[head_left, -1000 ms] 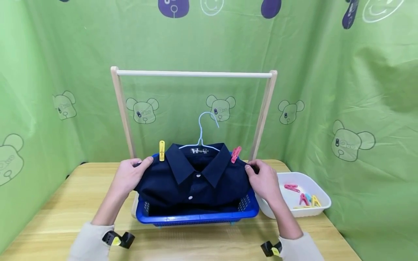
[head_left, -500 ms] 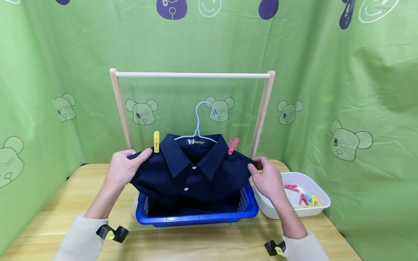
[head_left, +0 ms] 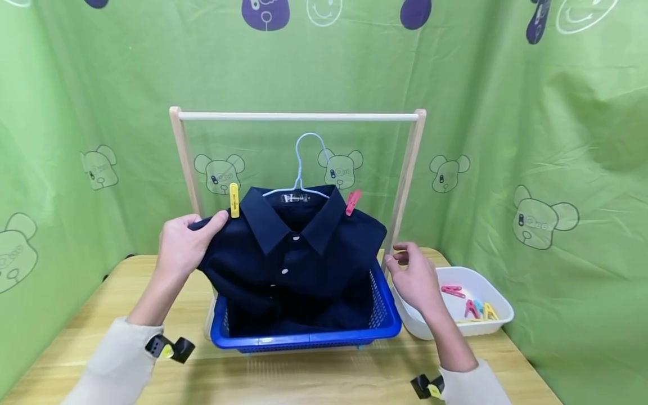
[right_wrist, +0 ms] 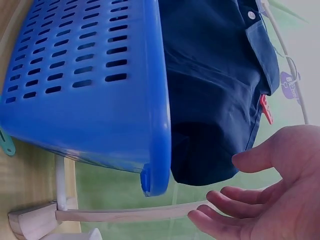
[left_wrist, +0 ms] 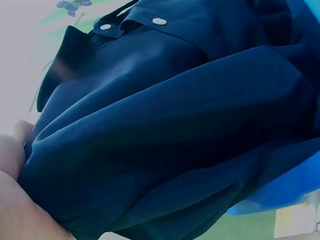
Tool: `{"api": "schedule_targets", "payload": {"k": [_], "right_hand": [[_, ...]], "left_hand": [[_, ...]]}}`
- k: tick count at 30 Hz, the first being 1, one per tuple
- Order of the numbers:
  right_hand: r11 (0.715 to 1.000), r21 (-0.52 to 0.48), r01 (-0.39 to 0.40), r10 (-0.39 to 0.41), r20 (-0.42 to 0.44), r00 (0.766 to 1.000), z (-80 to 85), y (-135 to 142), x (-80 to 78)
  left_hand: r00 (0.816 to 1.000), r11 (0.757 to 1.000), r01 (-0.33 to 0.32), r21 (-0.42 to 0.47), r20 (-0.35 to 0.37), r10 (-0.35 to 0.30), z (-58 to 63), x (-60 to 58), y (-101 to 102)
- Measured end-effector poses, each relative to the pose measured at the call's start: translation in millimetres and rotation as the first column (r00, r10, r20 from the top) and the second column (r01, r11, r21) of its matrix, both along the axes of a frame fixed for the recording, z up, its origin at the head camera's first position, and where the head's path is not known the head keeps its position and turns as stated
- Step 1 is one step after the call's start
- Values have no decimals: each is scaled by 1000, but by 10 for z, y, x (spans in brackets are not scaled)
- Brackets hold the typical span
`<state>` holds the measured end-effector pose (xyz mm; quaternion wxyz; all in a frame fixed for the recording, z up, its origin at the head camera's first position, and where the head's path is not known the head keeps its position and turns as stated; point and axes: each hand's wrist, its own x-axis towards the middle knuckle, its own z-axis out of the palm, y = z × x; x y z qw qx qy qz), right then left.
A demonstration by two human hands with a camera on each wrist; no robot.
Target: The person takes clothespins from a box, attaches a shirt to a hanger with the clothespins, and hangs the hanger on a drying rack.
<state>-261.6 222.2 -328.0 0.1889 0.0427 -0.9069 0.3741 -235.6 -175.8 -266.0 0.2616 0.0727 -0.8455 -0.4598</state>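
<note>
A navy collared shirt hangs on a light blue wire hanger, its lower part inside a blue plastic basket. A yellow clothespin clips one shoulder and a pink clothespin the other. My left hand grips the shirt's left-side shoulder, thumb on top of the cloth. In the left wrist view the shirt's fabric drapes from that hand. My right hand is apart from the shirt, just beside its other shoulder, fingers loosely bent around nothing. The right wrist view shows a gap between fingers and cloth.
Behind the basket stands a wooden rack with a white crossbar and upright posts. To the right, a white tub holds several loose clothespins. Green patterned curtains enclose the wooden table.
The shirt and hanger have risen and shifted slightly left with my left hand. My right hand has let go of the shirt's other shoulder and stays near the same place.
</note>
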Motion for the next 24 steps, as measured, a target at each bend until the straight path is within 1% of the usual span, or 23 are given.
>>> {"api": "schedule_targets", "payload": {"k": [4,9,14,19,24], "right_hand": [[1000,-8,-5,5,-1,1000,-6,-7,3],[1000,-20,-16,16,6,1000,0,-20,1],[1000,-22,-19,20,17,1000,-2,-19,-4],[999,-27,-21,21,19,1000,-1,-22,-5],[999,-24,-24,25,23,999,3,-24,1]], "left_hand": [[1000,1000,-6,-11,-20,6,100,-13,21],[997,1000,-21,3,-69,21,233,-37,52],[992,999,-46,-4,-122,46,348,-83,108],[983,998,-62,13,-173,63,445,-131,143],[978,997,-66,29,-194,71,517,-165,152]]}}
